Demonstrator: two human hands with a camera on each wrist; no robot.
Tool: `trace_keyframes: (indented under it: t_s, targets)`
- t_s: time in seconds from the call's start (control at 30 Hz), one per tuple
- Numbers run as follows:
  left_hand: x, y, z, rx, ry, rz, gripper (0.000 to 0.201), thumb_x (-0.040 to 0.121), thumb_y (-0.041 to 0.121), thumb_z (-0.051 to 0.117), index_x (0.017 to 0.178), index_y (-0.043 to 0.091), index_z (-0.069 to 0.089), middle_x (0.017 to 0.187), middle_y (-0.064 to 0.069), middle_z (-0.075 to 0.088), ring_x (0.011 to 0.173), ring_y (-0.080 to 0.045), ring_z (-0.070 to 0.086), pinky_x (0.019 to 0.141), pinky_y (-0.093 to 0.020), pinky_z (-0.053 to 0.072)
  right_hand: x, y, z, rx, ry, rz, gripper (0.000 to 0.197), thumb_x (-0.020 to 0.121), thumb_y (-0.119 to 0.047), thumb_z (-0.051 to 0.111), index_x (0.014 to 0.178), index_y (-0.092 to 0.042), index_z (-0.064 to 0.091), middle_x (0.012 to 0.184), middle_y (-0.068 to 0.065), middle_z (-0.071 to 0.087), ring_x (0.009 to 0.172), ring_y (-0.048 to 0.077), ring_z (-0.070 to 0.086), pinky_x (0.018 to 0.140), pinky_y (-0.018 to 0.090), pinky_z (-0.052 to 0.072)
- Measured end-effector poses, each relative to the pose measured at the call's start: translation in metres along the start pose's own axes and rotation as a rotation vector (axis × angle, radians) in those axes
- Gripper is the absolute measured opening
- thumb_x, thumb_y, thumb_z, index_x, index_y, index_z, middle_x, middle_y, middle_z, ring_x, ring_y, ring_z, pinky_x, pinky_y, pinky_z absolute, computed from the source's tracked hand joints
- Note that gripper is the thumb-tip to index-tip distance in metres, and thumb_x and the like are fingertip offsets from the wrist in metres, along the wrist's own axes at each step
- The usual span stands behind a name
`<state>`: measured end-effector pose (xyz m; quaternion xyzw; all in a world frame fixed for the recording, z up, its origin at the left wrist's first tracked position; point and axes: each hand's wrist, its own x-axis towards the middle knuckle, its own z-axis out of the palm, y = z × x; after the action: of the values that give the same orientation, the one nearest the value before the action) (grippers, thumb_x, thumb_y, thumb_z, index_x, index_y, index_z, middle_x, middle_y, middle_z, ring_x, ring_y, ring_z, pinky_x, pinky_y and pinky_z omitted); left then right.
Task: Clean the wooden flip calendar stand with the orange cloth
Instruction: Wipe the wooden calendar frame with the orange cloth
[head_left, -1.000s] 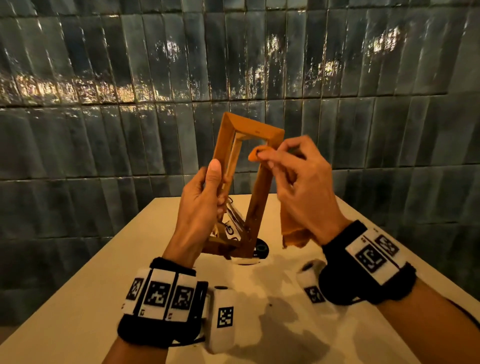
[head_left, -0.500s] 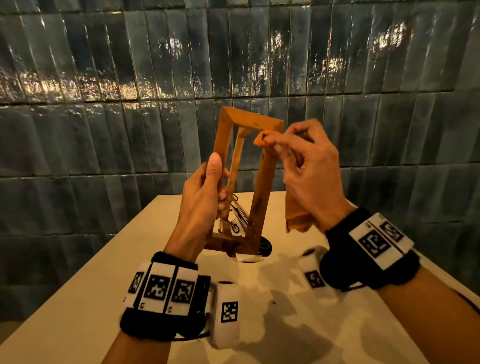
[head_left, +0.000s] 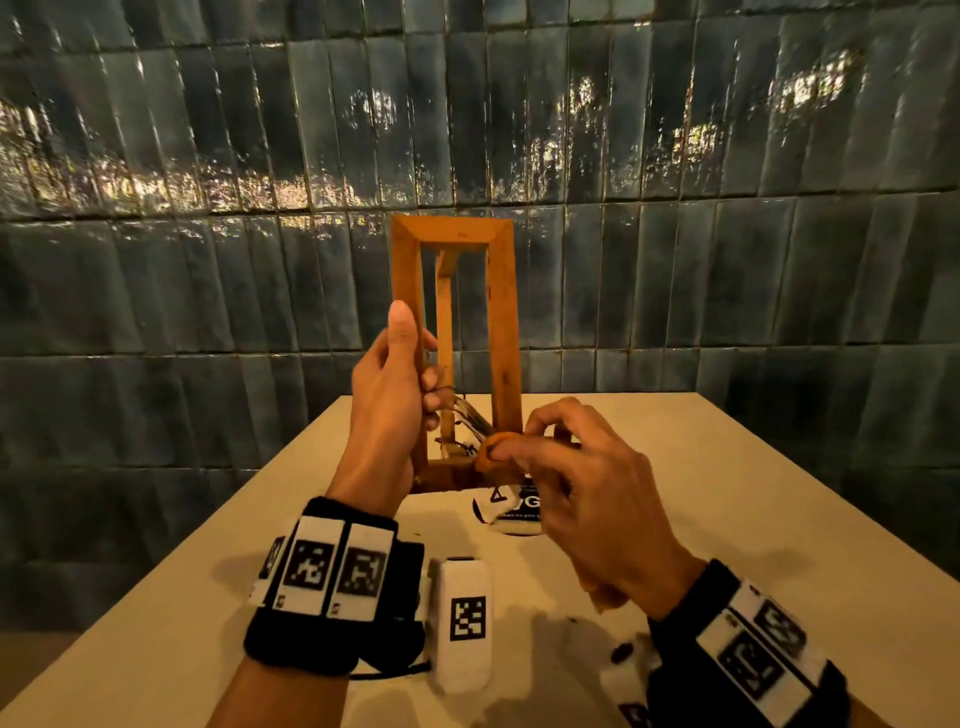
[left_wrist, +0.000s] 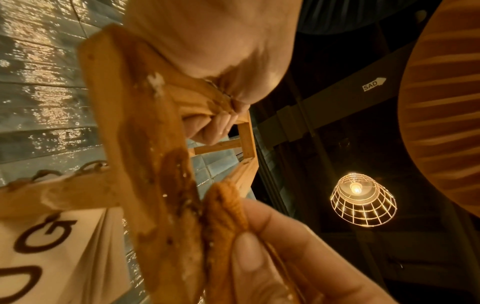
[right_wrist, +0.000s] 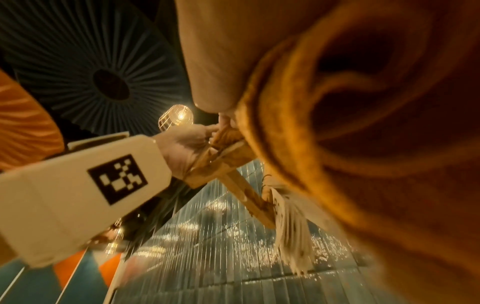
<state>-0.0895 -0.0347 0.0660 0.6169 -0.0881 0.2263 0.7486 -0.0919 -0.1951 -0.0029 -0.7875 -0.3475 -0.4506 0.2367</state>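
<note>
The wooden flip calendar stand (head_left: 503, 322) is held upright above the table as a tall open frame, and its white calendar pages (head_left: 511, 512) hang below it. My left hand (head_left: 400, 384) grips the frame's left post, thumb up along it and fingers curled through the opening. My right hand (head_left: 540, 452) pinches the orange cloth (head_left: 493, 452) against the lower right corner of the frame. The rest of the cloth hangs under my right palm. Close up, the stand (left_wrist: 145, 156) and the cloth (left_wrist: 226, 214) touch, and the cloth (right_wrist: 363, 144) fills the right wrist view.
A pale table (head_left: 727, 519) runs ahead to a dark glossy tiled wall (head_left: 208, 260). The table's left edge and far right corner are in view. A caged ceiling lamp (left_wrist: 362, 202) hangs overhead.
My right hand has slid the cloth down the frame's right post from the top corner to the bottom corner. The stand has turned to face me more squarely.
</note>
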Motion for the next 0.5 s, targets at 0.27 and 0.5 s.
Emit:
trace_keyframes:
  t_s: [0.27,0.5]
  targets:
    - [-0.001,0.005,0.000,0.044,-0.073,0.019,0.041,0.091,0.054,0.036,0.085,0.016,0.052,0.048,0.009,0.042,0.041,-0.003,0.039,0.038,-0.014,0.035,0.023,0.008,0.001,0.142,0.240,0.164,0.026,0.087,-0.023,0.052,0.108,-0.026,0.066,0.098,0.003,0.055,0.086,0.012,0.052,0.068,0.016,0.046]
    - [0.001,0.011,-0.007,-0.034,0.004,0.036,0.041,0.091,0.055,0.034,0.086,0.018,0.051,0.049,0.010,0.043,0.044,-0.004,0.041,0.041,-0.016,0.036,0.007,-0.002,0.004,0.109,0.044,0.081,0.026,0.081,-0.027,0.051,0.098,-0.023,0.070,0.096,0.004,0.058,0.079,0.012,0.054,0.062,0.017,0.051]
